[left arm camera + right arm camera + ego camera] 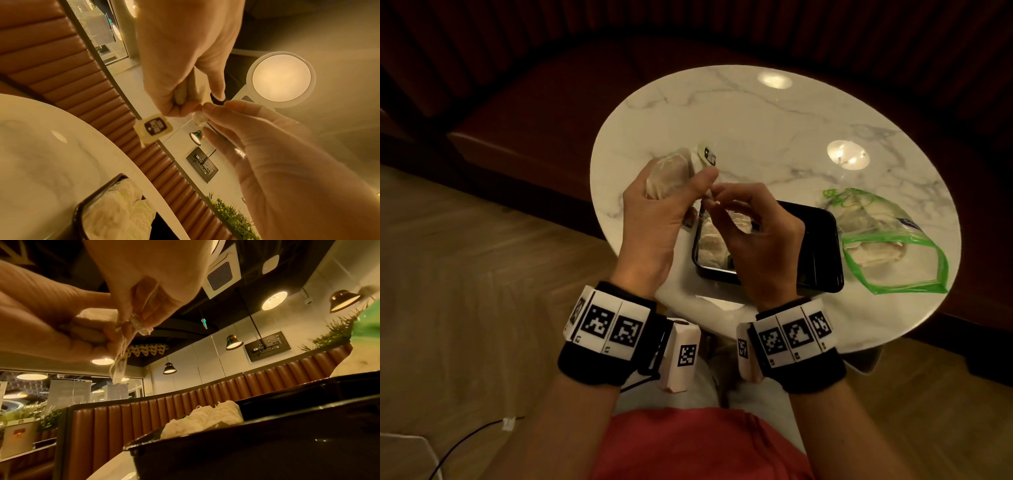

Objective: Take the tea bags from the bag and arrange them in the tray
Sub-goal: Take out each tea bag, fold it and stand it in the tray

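Left hand [654,219] is curled round a pale paper tea bag [669,173], raised above the round white marble tabletop [756,130]. Right hand [760,240] pinches its string beside the left thumb; the paper tag [153,129] dangles. Black rectangular tray [822,253] below holds several tea bags. Clear green-edged plastic zip bag [893,240] lies just right of the tray, bags inside.

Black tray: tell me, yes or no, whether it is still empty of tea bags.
No: white tea bags already lie in the left part of the black tray.
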A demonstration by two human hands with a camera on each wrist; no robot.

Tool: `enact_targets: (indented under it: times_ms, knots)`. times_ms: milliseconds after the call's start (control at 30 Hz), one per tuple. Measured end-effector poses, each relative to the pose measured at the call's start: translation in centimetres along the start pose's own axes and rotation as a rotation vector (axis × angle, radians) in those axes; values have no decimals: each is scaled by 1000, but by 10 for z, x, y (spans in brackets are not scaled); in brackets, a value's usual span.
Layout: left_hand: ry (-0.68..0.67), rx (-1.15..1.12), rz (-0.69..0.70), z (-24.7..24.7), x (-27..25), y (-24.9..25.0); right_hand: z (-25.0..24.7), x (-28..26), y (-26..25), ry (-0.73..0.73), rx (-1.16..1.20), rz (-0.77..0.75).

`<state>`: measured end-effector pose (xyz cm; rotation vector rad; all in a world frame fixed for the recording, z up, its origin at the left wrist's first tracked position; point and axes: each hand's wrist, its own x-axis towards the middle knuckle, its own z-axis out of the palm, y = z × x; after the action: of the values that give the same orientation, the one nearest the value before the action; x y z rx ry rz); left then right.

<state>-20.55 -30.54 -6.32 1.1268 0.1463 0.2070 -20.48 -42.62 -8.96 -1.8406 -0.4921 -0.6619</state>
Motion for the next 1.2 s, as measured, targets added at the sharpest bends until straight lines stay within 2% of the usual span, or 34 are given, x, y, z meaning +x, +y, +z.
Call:
enact_targets:
  times_ms: [100,233,433,567,733,900,1067,1200]
  knots:
    - [35,-36,-23,-3,3,0,0,0,-1,1,-22,-38]
    - [14,-48,-30,-5,3,3,-7,3,-1,35,-35,-36]
    - [-29,-24,-24,-5,2,4,-12,16,-10,101,130,161]
    - [-137,48,-32,-7,2,3,-18,26,-17,-11,186,331]
    - [-206,122,-53,-9,3,0,-29,29,-13,-143,247,422]
    - [-127,207,-115,-16,7,-10,-49,31,2,-106,285,537]
    - [25,387,-154,-33,15,-27,-66,29,33,-59,117,653]
    - [30,534,-173,-43,18,-41,-68,27,57,-121,14,704]
